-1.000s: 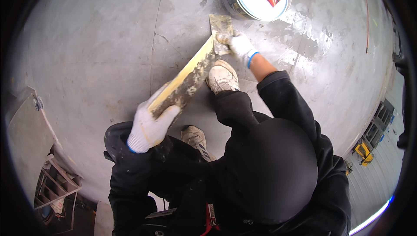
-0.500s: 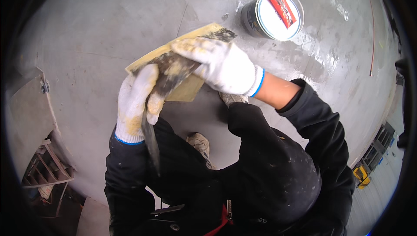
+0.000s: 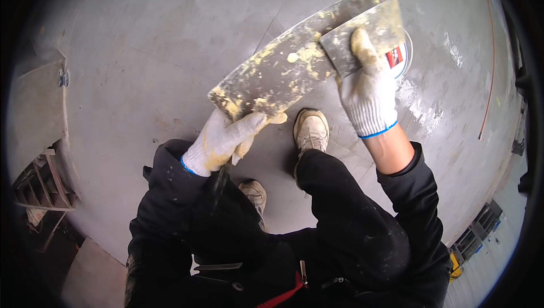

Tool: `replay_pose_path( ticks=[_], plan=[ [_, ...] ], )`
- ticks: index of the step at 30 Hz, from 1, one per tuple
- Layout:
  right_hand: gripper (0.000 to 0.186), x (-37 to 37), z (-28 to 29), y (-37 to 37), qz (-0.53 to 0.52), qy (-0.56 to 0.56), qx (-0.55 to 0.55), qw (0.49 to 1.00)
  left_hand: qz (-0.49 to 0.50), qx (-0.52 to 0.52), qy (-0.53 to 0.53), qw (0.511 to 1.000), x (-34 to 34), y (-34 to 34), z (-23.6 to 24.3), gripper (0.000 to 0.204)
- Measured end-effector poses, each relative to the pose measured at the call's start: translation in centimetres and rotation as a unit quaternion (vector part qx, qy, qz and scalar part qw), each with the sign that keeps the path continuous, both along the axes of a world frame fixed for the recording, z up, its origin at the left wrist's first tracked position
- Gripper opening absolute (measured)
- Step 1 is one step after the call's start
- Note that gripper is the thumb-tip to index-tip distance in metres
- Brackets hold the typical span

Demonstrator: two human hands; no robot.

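Observation:
My left hand (image 3: 221,143), in a stained white knit glove with blue cuff, grips a long metal putty blade (image 3: 272,70) at its lower left end. The blade slants up to the right, spattered with pale yellow and grey residue. My right hand (image 3: 368,95), gloved likewise, holds a smaller square scraper (image 3: 384,22) with its thumb across the face. The scraper overlaps the long blade's right part; whether they touch I cannot tell. Behind the scraper, a bucket (image 3: 406,63) with a red tube (image 3: 395,57) on its lid is mostly hidden.
My two shoes (image 3: 310,126) stand on the grey smudged floor (image 3: 141,81). A metal panel (image 3: 39,98) and a rack (image 3: 42,180) are at the left edge. A thin reddish rod (image 3: 490,70) lies at the right, and black and yellow equipment (image 3: 455,265) is at the lower right.
The long blade has turned to show its broad spattered face and extends farther up and right. My right hand has moved up with the small scraper, which now covers most of the bucket.

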State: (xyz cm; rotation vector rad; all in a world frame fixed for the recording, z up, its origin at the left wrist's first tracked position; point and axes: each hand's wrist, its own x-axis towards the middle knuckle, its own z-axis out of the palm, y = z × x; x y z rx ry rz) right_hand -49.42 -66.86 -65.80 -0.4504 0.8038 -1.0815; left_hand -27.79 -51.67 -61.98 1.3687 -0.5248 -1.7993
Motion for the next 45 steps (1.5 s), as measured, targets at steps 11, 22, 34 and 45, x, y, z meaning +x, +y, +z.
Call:
replay_pose_path(
  ticks=[11, 22, 34, 45],
  plan=[
    [0.034, -3.8, -6.1, 2.4, 0.198, 0.215, 0.071, 0.954, 0.009, 0.106, -0.118, 0.987, 1.9, 1.6, -2.3, 0.038],
    [0.034, -4.1, -19.6, 4.2, 0.152, 0.253, 0.190, 0.936, -0.054, 0.096, -0.126, 0.986, 1.6, 1.5, -2.6, 0.027],
    [0.022, 5.1, -9.6, 6.2, 0.345, 0.146, -0.048, 0.926, -0.046, -0.015, -0.157, 0.986, -0.4, 2.6, -4.7, 0.034],
    [0.026, 2.7, -9.2, 4.6, 0.325, 0.264, 0.060, 0.906, -0.063, -0.020, -0.087, 0.994, -1.9, 2.0, -2.0, 0.035]
  ],
)
